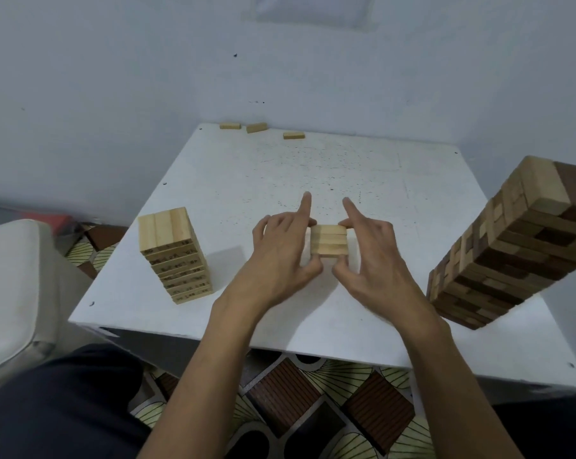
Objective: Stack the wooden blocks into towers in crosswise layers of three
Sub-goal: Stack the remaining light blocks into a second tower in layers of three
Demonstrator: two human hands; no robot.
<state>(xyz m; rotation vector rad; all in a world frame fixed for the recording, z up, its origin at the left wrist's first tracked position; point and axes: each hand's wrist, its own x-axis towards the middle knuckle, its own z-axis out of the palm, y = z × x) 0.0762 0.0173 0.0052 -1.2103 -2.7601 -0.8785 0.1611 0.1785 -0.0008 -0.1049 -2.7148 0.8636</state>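
Note:
A small group of light wooden blocks (329,240) lies side by side in the middle of the white table (313,167). My left hand (281,248) holds its left side between thumb and curled fingers, index finger pointing forward. On the group's right side my right hand (371,251) holds it the same way. A finished light tower (175,255) stands at the left. A taller tower of mixed dark and light blocks (511,246) rises at the right.
Three loose blocks (256,127) lie along the table's far edge by the wall. A pale cushioned seat (11,279) stands left of the table. My dark-clothed knee (64,409) sits below the near edge, above a patterned floor.

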